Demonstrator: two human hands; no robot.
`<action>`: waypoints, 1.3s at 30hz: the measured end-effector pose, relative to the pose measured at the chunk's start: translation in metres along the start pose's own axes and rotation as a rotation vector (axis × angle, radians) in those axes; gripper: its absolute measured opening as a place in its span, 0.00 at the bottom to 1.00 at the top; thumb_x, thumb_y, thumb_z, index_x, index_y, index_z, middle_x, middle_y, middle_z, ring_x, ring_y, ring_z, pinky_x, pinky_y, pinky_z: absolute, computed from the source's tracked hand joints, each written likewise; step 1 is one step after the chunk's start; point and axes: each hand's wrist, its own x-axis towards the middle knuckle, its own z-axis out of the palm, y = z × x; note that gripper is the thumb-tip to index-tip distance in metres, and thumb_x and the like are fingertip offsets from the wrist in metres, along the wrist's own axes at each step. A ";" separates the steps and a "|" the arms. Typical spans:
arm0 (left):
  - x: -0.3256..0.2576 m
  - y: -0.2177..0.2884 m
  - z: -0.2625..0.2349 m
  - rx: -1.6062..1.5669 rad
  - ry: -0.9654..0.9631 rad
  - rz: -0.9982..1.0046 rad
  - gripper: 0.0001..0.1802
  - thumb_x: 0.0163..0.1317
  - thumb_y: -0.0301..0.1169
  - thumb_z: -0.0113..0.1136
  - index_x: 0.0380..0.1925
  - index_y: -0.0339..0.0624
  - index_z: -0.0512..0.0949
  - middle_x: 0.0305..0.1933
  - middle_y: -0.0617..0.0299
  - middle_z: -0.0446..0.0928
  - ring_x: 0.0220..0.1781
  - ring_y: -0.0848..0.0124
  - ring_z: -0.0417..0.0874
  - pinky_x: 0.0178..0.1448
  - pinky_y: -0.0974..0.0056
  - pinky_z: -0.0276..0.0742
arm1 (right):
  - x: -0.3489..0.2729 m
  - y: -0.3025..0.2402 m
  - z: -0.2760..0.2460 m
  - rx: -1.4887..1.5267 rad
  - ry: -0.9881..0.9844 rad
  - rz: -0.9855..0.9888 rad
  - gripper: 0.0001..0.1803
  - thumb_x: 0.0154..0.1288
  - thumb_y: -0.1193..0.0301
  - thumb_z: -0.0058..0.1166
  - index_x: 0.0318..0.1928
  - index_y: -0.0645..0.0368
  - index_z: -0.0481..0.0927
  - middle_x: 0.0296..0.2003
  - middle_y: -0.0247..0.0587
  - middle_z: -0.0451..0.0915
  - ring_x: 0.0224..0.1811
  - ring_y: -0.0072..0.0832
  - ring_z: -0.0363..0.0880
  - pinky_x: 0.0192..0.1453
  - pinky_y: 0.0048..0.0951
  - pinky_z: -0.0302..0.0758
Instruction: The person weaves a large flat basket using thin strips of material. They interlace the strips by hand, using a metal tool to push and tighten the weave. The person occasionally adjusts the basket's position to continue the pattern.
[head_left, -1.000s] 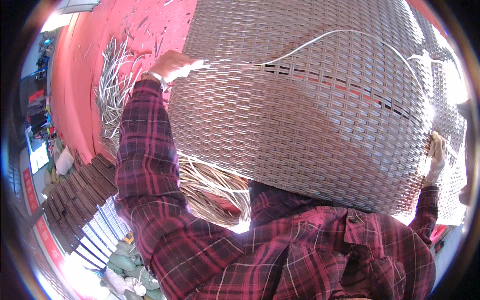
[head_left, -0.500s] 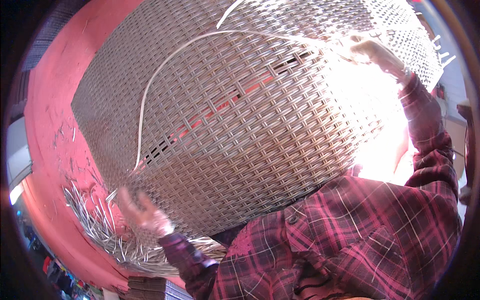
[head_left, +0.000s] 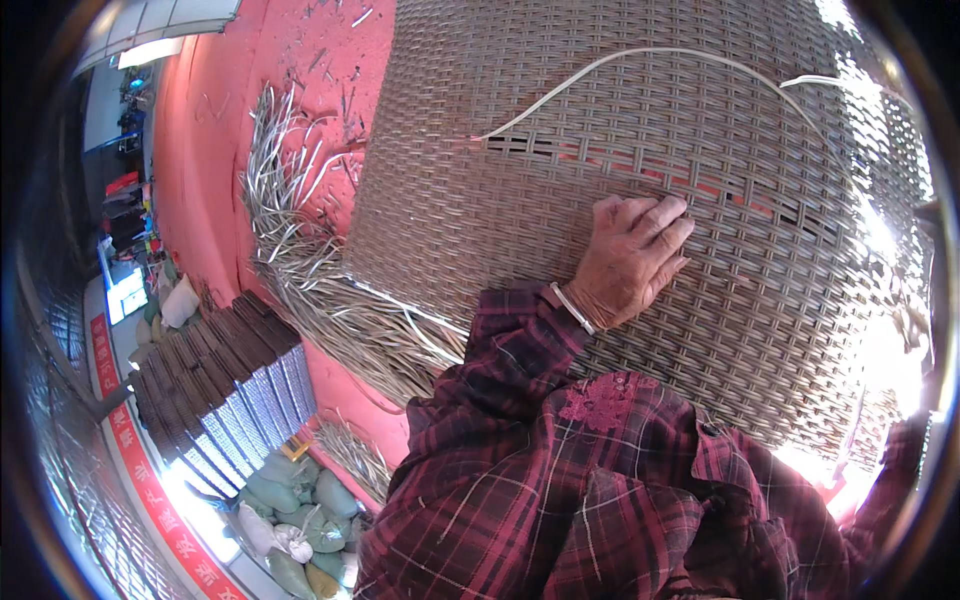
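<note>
A woven wicker panel (head_left: pixel 560 240) in brown-grey strands spreads before me, with a slit-like gap (head_left: pixel 650 172) in its weave showing red beneath. My left hand (head_left: pixel 635 250) rests on the weave just below this gap, fingers bent and slightly apart, with nothing seen in them. A long pale weaving strand (head_left: pixel 620 55) arches over the panel, one end entering the weave at the gap's left end. Far to the right, my right hand (head_left: pixel 908 330) is washed out by glare, and its fingers cannot be made out. Another pale strand end (head_left: pixel 812 80) sticks out at the upper right.
Loose strands (head_left: pixel 310 270) lie in a heap along the panel's left and lower left, on a red surface (head_left: pixel 215 120). Beyond it stand a stack of dark flat pieces (head_left: pixel 225 385) and several filled sacks (head_left: pixel 310 515). Strong glare covers the right edge.
My view has swung left and down. My left hand has moved from beside the panel's lower left corner onto the weave by the gap. The right hand has gone from the upper right toward my side.
</note>
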 end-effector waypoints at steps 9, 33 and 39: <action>-0.002 -0.004 0.003 -0.058 0.097 -0.024 0.19 0.53 0.30 0.63 0.47 0.44 0.77 0.54 0.63 0.74 0.53 0.62 0.72 0.58 0.55 0.64 | -0.026 0.015 -0.055 0.380 -0.005 0.275 0.08 0.65 0.66 0.51 0.38 0.57 0.77 0.44 0.35 0.78 0.44 0.17 0.74 0.46 0.19 0.70; 0.108 0.128 -0.020 -1.245 -0.216 0.530 0.10 0.54 0.37 0.68 0.22 0.44 0.83 0.13 0.66 0.72 0.11 0.77 0.65 0.16 0.66 0.60 | -0.080 -0.237 -0.090 0.028 -0.498 -0.218 0.07 0.54 0.84 0.56 0.35 0.69 0.81 0.21 0.36 0.75 0.19 0.18 0.68 0.22 0.21 0.62; 0.059 0.022 -0.118 -1.239 -0.344 0.387 0.11 0.58 0.34 0.55 0.23 0.38 0.72 0.15 0.62 0.67 0.17 0.72 0.61 0.49 0.52 0.64 | -0.118 -0.175 -0.115 -0.365 -0.155 0.409 0.07 0.63 0.71 0.49 0.32 0.60 0.77 0.27 0.37 0.77 0.25 0.21 0.73 0.30 0.19 0.70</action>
